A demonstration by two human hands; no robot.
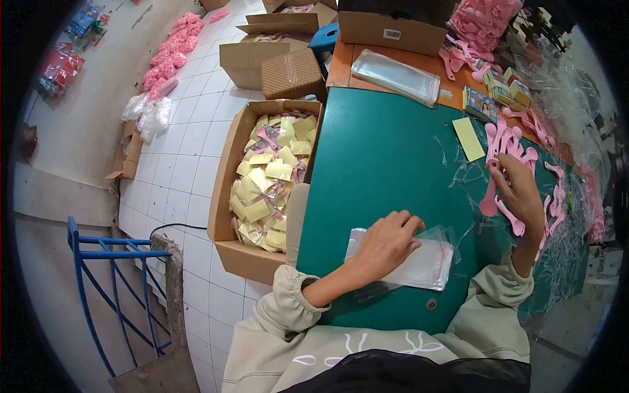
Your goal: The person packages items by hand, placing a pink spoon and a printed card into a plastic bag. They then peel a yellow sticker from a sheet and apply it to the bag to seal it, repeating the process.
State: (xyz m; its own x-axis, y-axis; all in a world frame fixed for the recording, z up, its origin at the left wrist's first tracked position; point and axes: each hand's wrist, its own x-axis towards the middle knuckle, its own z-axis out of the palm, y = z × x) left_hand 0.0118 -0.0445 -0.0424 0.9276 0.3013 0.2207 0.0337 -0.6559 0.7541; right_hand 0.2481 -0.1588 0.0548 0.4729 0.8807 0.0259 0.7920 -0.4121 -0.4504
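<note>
My right hand (519, 190) is at the right side of the green table, its thumb and fingers closed on a pink plastic spoon (488, 204) whose bowl points toward me. More pink spoons (506, 139) lie in a loose pile just beyond the fingers. My left hand (386, 243) rests over a stack of clear plastic bags (429, 265) near the table's front, fingers bent and slightly apart. Part of the stack is hidden under that hand. A yellow card (468, 139) lies left of the spoon pile.
Left of the green table (386, 157) stands a cardboard box (244, 259) full of bagged spoons with yellow cards. At the back are another stack of clear bags (396, 75), small card packs (480, 103) and an open box (392, 33). A blue metal frame (111, 254) stands at left.
</note>
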